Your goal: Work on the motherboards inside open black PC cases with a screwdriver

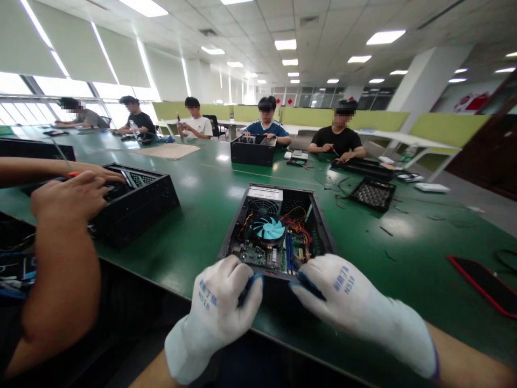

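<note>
An open black computer case (319,218) lies on the green table (210,194) right in front of me, showing a blue cooler fan (269,228), coloured wires and a circuit board. My left hand (220,302), in a white glove, curls over the case's near edge with the fingers closed on the rim. My right hand (335,293), also gloved, rests on the same near edge and pinches a dark thin thing that I cannot make out.
A co-worker's bare arm and hand (68,199) reach from the left into another black case (135,202). Several people sit along the far side with more cases. A black perforated tray (374,194) and a red-edged phone (482,280) lie to the right.
</note>
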